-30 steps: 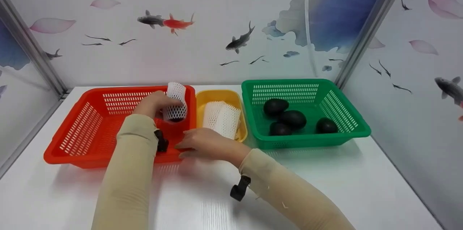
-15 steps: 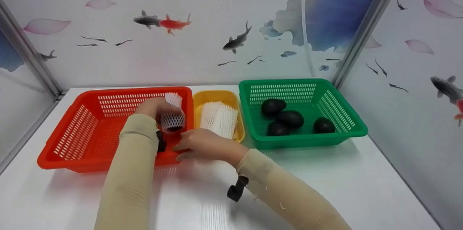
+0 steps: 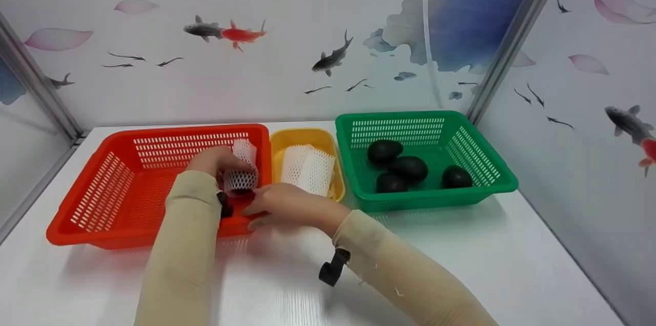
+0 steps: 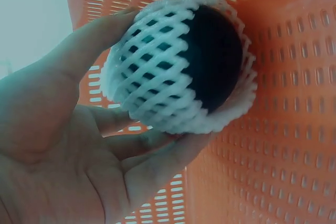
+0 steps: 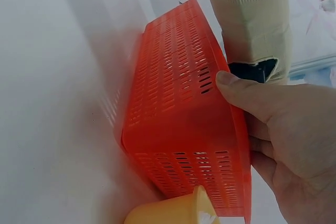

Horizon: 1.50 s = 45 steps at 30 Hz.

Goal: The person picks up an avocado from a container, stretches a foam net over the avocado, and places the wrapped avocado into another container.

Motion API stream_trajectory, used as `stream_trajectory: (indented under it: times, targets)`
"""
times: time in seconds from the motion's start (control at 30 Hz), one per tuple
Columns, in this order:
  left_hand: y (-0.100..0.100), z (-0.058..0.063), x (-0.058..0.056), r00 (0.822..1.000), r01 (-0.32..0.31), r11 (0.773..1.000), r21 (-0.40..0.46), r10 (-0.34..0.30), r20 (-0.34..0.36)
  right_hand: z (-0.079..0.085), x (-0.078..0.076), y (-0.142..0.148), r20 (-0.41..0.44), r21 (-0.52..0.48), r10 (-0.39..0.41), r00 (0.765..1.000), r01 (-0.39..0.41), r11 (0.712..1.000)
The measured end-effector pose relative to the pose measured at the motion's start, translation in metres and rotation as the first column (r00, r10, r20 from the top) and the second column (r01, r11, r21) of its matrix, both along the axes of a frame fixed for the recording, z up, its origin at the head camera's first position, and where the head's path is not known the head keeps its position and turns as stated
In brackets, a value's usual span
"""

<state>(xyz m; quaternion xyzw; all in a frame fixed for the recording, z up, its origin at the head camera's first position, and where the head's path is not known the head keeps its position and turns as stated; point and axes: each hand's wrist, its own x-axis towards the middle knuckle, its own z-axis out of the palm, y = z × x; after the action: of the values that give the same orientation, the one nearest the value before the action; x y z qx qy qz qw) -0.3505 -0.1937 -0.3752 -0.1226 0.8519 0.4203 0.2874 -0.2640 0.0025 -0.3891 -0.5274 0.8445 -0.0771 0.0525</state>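
My left hand [image 3: 210, 161] holds a dark avocado [image 4: 212, 59] partly covered by a white foam net sleeve [image 3: 242, 175], low inside the red basket [image 3: 128, 134] near its right wall. In the left wrist view, the thumb lies along one side of the net [image 4: 157, 66] and the other fingers are under it; the avocado's bare dark end faces the basket wall. My right hand [image 3: 292, 205] grips the red basket's front right corner. The right wrist view has its thumb [image 5: 228, 78] on the outer wall and the fingers over the rim.
A yellow basket [image 3: 302, 135] with more white foam nets [image 3: 315, 169] stands against the red one. To its right, a green basket [image 3: 435, 198] holds several dark avocados [image 3: 410, 168]. All stand on a white table [image 3: 287, 285] before a patterned wall.
The left hand has gone down deeper into the red basket with the netted avocado. The right hand stays on the basket corner. The whole head view has shifted slightly.
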Motion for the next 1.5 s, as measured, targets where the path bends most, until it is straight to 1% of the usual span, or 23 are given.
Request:
stream_trajectory:
  times: [0.03, 0.1, 0.13, 0.2, 0.23, 0.27, 0.37, 0.4, 0.43, 0.47, 0.63, 0.67, 0.7, 0.83, 0.93, 1.0, 1.07, 1.13, 1.23, 1.33, 1.4, 1.47, 1.5]
  targets:
    - [-0.001, -0.002, 0.001, 1.0, -0.002, 1.0, 0.007, 0.003, -0.013, 0.0, 0.0, 0.0, 0.008, -0.001, -0.003, 1.0, 0.003, 1.0]
    - [-0.002, -0.004, 0.005, 0.998, -0.052, 0.997, 0.061, 0.053, -0.017, 0.0, 0.0, -0.001, 0.02, -0.006, -0.004, 1.0, 0.004, 1.0]
    - [-0.002, -0.005, 0.007, 0.995, -0.098, 0.989, 0.107, 0.1, -0.005, 0.0, 0.0, -0.002, 0.024, -0.007, -0.005, 1.0, 0.005, 1.0]
    - [-0.002, -0.006, 0.01, 0.977, -0.214, 0.957, 0.195, 0.211, 0.037, 0.001, 0.0, -0.002, 0.031, -0.006, -0.008, 1.0, 0.008, 1.0]
    - [-0.002, -0.007, 0.01, 0.97, -0.243, 0.945, 0.217, 0.239, 0.044, 0.001, 0.0, -0.002, 0.036, -0.005, -0.011, 0.999, 0.012, 1.0]
    - [-0.002, -0.007, 0.01, 0.968, -0.25, 0.942, 0.222, 0.247, 0.042, 0.002, 0.001, -0.002, 0.04, -0.003, -0.013, 0.999, 0.013, 1.0]
    - [-0.001, -0.008, 0.007, 0.99, -0.136, 0.979, 0.15, 0.14, -0.02, 0.004, 0.002, -0.002, 0.051, 0.006, -0.02, 0.998, 0.02, 1.0]
    - [-0.001, -0.009, 0.005, 0.994, -0.095, 0.988, 0.121, 0.101, -0.041, 0.005, 0.002, -0.002, 0.054, 0.009, -0.023, 0.998, 0.022, 1.0]
    - [-0.001, -0.009, 0.004, 0.995, -0.08, 0.991, 0.108, 0.085, -0.046, 0.005, 0.002, -0.002, 0.054, 0.011, -0.023, 0.998, 0.023, 1.0]
    - [-0.001, -0.009, 0.004, 0.993, -0.106, 0.986, 0.125, 0.111, -0.029, 0.005, 0.002, -0.003, 0.049, 0.013, -0.022, 0.999, 0.022, 1.0]
    - [-0.001, -0.012, 0.003, 0.989, -0.136, 0.974, 0.183, 0.145, -0.033, 0.006, 0.002, -0.003, 0.01, 0.034, -0.014, 1.0, 0.014, 0.999]
    - [-0.001, -0.013, 0.003, 0.989, -0.129, 0.974, 0.185, 0.139, -0.044, 0.005, 0.002, -0.003, 0.004, 0.038, -0.011, 1.0, 0.011, 0.999]
    - [-0.001, -0.014, 0.003, 0.991, -0.105, 0.979, 0.177, 0.118, -0.065, 0.005, 0.002, -0.003, 0.0, 0.04, -0.01, 1.0, 0.01, 0.999]
    - [-0.002, -0.016, 0.004, 0.988, -0.133, 0.974, 0.183, 0.145, -0.059, 0.004, 0.002, -0.004, -0.013, 0.043, -0.008, 1.0, 0.009, 0.999]
    - [-0.003, -0.018, 0.003, 0.988, -0.135, 0.977, 0.164, 0.145, -0.05, 0.003, 0.001, -0.005, -0.013, 0.042, -0.01, 1.0, 0.011, 0.999]
    - [-0.004, -0.019, 0.003, 0.99, -0.123, 0.981, 0.151, 0.132, -0.051, 0.003, 0.001, -0.005, -0.005, 0.034, -0.012, 1.0, 0.013, 0.999]
    - [-0.004, -0.02, 0.001, 0.987, -0.154, 0.973, 0.171, 0.161, -0.028, 0.002, 0.001, -0.005, -0.006, 0.032, -0.015, 1.0, 0.015, 0.999]
    - [-0.004, -0.021, 0.0, 0.986, -0.157, 0.973, 0.17, 0.163, -0.022, 0.002, 0.001, -0.005, -0.006, 0.033, -0.019, 1.0, 0.019, 0.999]
    - [-0.002, -0.021, 0.0, 0.983, -0.18, 0.968, 0.174, 0.183, 0.004, 0.002, 0.0, -0.004, -0.013, 0.039, -0.02, 1.0, 0.021, 0.999]
    - [0.0, -0.018, 0.003, 0.967, -0.253, 0.945, 0.205, 0.243, 0.071, 0.002, 0.0, -0.003, -0.001, 0.031, -0.019, 1.0, 0.019, 0.999]
    - [0.002, -0.015, 0.006, 0.957, -0.288, 0.935, 0.207, 0.272, 0.099, 0.002, -0.001, -0.003, 0.007, 0.026, -0.022, 1.0, 0.022, 0.999]
    - [0.004, -0.012, 0.008, 0.94, -0.337, 0.914, 0.225, 0.314, 0.132, 0.002, -0.001, -0.003, 0.016, 0.021, -0.027, 1.0, 0.026, 0.999]
    - [0.004, -0.011, 0.008, 0.943, -0.33, 0.918, 0.219, 0.308, 0.128, 0.002, -0.001, -0.002, 0.023, 0.017, -0.03, 0.999, 0.03, 0.999]
